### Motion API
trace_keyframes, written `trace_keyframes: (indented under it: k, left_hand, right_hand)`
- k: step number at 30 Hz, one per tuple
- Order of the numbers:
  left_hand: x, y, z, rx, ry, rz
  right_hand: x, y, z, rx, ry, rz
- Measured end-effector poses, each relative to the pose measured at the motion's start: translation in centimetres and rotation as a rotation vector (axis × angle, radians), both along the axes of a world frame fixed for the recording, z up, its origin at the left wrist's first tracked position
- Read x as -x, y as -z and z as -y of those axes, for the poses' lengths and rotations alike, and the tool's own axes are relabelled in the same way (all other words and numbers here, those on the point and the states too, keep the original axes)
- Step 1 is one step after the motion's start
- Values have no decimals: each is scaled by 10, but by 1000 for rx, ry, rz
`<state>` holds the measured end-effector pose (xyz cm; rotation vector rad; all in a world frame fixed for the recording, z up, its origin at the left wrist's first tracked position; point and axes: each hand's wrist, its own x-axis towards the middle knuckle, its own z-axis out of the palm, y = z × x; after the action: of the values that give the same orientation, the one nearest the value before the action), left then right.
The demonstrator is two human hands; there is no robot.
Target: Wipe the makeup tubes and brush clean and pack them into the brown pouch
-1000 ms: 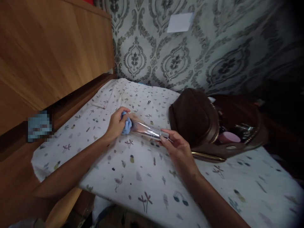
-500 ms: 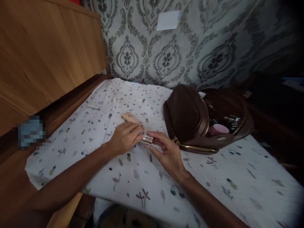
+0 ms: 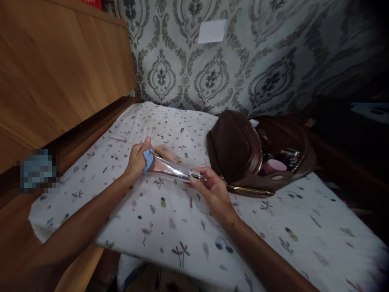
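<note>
Tube (image 3: 170,167) of silvery, see-through plastic is lying slantwise between my two hands, held just above the patterned sheet (image 3: 188,227). My right hand (image 3: 209,190) is pinching its capped end, thumb and fingers closed narrowly around the shiny cap, palm turned partly up. My left hand (image 3: 138,158) is gripping the flat far end of the tube through a small blue cloth (image 3: 148,158), fingers curled tight so the cloth is wrapping that end and only a fold of blue is showing past my thumb. The tube is running from my left hand down and rightward to my right hand, its middle bare and catching the light.

Just right of my right hand, a brown leather bag (image 3: 237,146) is sitting on the sheet with its zip open, and a pink round thing (image 3: 275,165) is showing inside among other small items too dark to make out. A thin white stick (image 3: 118,138) is lying on the sheet near the wooden headboard (image 3: 60,73), well apart from my hands. A pale paper slip (image 3: 212,31) is hanging on the patterned wallpaper behind.
</note>
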<state>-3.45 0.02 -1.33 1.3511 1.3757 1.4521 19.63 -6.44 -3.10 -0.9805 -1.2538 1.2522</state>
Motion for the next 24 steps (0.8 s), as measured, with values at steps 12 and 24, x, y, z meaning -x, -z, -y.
trace_keyframes:
  k: [12,24]
  left_hand:
    - [-6,-2,8,-27,95,-180]
    - [-5,-13,16,-228,-34,-368]
  right_hand:
    - [-4,-4,-1,-70,49,130]
    - [-5,-9,3,-2,-19,86]
